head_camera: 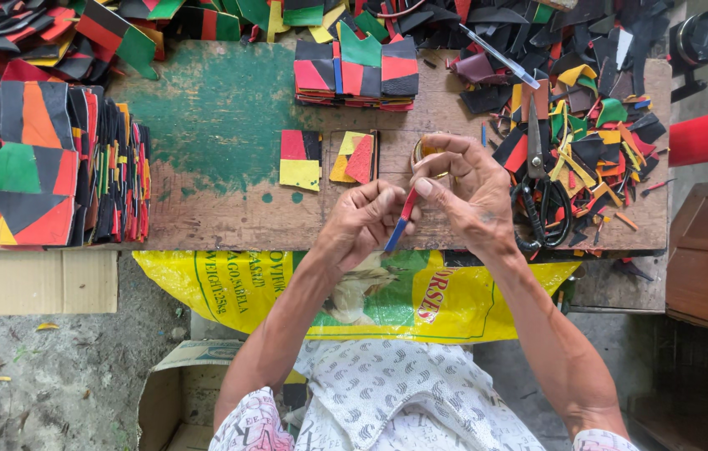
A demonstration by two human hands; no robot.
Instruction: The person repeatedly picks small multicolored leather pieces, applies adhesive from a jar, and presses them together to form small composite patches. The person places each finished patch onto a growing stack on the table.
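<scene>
My left hand (362, 224) and my right hand (471, 190) meet over the front edge of a worn wooden table (228, 125). Between their fingertips they hold a thin strip (401, 219), red at the top and blue at the bottom. Under my right hand a small round tin (421, 152) shows partly. Two patchwork squares lie just beyond my hands: one red, black and yellow (300, 159), one yellow and red (355, 157).
Black-handled scissors (539, 188) lie right of my right hand amid coloured scraps (596, 142). Stacks of patchwork pieces stand at the left (45, 167) and at the back (356, 73). A pen (500, 57) lies at back right. A yellow sack (354, 292) hangs below the table edge.
</scene>
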